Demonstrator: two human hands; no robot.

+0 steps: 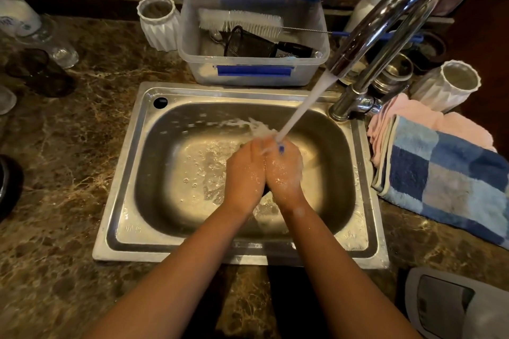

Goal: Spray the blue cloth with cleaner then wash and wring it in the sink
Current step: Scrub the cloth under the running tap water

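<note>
My left hand [244, 170] and my right hand [285, 170] are pressed together over the middle of the steel sink [129, 162], both wet and soapy. Only a small bit of the blue cloth [281, 149] shows between the fingers at the top of my right hand; the rest is hidden inside my closed hands. A stream of water [305, 107] runs from the chrome tap [385, 19] onto my fingertips and splashes to the left. Water and bubbles lie on the sink bottom.
Behind the sink stands a clear plastic tub [253, 71] with brushes. White ribbed cups [158, 23] [451, 85] stand left and right of it. A blue checked towel [446, 181] and pink cloth [407, 115] lie at the right. Glasses [62, 53] stand far left on the marble counter.
</note>
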